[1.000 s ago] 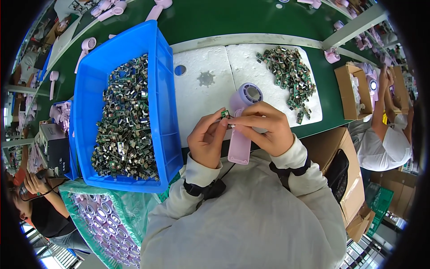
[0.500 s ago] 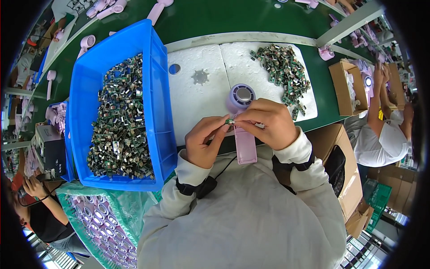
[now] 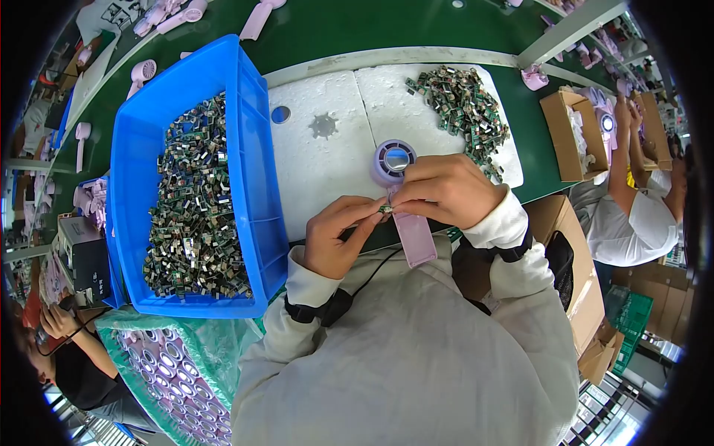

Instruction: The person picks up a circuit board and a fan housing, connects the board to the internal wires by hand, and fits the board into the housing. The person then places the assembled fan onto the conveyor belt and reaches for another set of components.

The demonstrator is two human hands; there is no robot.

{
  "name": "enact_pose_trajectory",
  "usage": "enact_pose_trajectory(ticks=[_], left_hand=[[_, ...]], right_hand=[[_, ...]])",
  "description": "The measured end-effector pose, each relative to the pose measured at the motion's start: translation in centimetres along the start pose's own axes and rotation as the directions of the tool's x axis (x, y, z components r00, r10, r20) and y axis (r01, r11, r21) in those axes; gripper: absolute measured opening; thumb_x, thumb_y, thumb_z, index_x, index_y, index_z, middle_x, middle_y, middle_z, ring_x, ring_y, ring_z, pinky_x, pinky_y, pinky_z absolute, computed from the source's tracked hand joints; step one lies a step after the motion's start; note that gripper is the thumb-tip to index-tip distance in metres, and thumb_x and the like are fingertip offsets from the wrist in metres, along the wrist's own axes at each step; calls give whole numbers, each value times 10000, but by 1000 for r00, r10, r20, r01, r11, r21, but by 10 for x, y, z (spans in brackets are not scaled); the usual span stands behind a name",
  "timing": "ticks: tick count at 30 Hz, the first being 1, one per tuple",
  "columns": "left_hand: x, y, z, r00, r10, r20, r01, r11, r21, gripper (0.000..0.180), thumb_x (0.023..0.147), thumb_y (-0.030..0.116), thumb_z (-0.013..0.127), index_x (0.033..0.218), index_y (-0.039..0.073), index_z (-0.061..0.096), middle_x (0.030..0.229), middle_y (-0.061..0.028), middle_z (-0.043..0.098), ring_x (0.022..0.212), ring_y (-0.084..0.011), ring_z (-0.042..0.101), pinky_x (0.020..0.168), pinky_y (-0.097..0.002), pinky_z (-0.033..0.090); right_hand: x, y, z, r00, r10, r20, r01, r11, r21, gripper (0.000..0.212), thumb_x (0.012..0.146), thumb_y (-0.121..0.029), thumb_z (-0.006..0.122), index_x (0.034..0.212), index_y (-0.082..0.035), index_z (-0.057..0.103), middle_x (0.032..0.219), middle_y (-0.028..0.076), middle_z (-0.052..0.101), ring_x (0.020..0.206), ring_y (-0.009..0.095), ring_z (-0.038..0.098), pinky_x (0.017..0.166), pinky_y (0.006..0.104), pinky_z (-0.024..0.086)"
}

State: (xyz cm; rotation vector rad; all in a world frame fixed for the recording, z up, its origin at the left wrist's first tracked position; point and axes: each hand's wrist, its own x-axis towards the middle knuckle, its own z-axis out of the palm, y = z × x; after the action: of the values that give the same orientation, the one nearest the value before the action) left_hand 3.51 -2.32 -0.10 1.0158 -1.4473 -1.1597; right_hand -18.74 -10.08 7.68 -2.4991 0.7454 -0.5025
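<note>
- Head view, the only 1 I have: my left hand (image 3: 338,241) sits just below the white foam pad (image 3: 320,160), its fingers (image 3: 366,212) pressed together in a pinch on a small green circuit board (image 3: 385,209).
- My right hand (image 3: 446,192) meets the left over that same board; its fingers (image 3: 407,195) are curled tight and pinch the board from the other side while also resting on the lilac handheld fan (image 3: 405,204).
- The fan lies tilted across the near edge of the foam pad, round head up on the pad and flat handle reaching down toward my chest, partly under the right hand.
- The board is at the join of head and handle, right between the 2 hands; it is too small for me to tell more.
- On the right part of the pad, well apart from my hands, is a loose heap of circuit boards (image 3: 465,111).
- Left of the pad stands a blue plastic bin (image 3: 256,171) on the green desk (image 3: 335,30), filled with more small boards.
- Further lilac fans (image 3: 141,70) lie on the desk beyond the bin.
- At the right rim another person (image 3: 632,215) in a white top works over cardboard boxes (image 3: 569,137).
- Lower left, a tray of lilac rings (image 3: 175,372) sits on green plastic sheeting.
</note>
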Motion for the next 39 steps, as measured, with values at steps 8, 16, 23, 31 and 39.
enact_pose_trajectory(ticks=[8, 16, 23, 31, 39], left_hand=[[-5, 8, 5, 995, 68, -75, -53, 979, 195, 307, 928, -83, 658, 1223, -7, 695, 1126, -158, 664, 974, -223, 694, 838, -281, 553], [-14, 10, 29, 930, 296, -219, -149, 846, 512, 381, 899, -105, 663, 1265, -1, 674, 1118, -168, 645, 947, -266, 698, 791, -314, 562], [-11, 12, 22, 898, 410, -160, -235, 755, 612, 421, 865, -118, 669, 1275, -25, 654, 1143, -186, 628, 1000, -330, 685, 820, -362, 581], [34, 42, 27, 912, 317, -260, -152, 850, 505, 353, 885, -48, 688, 1235, -9, 664, 1104, -179, 638, 937, -315, 673, 821, -377, 553], [69, 15, 78, 964, 250, 91, -265, 880, 393, 326, 875, 100, 718, 1188, 49, 643, 1133, -158, 607, 1007, -345, 613, 865, -419, 516]], right_hand=[[-5, -9, 25, 987, 68, -145, -52, 992, 112, 118, 794, -64, 775, 906, -50, 740, 781, 71, 639, 671, 235, 624, 580, 339, 490], [-5, -49, 63, 752, 500, -430, -316, 845, 430, 120, 784, 27, 761, 894, -1, 725, 695, 34, 583, 555, 103, 515, 515, 256, 416], [3, -42, 63, 767, 417, -488, -242, 892, 382, 138, 775, 36, 765, 904, 15, 721, 680, 33, 583, 570, 92, 536, 529, 249, 438], [26, 11, -9, 899, 379, -218, -278, 881, 382, 97, 848, -43, 715, 932, 4, 707, 743, 37, 662, 618, 117, 616, 579, 263, 502], [134, 161, -94, 827, 526, -198, -362, 768, 529, 171, 929, -133, 632, 999, 23, 633, 824, 116, 747, 700, 207, 731, 647, 336, 577]])
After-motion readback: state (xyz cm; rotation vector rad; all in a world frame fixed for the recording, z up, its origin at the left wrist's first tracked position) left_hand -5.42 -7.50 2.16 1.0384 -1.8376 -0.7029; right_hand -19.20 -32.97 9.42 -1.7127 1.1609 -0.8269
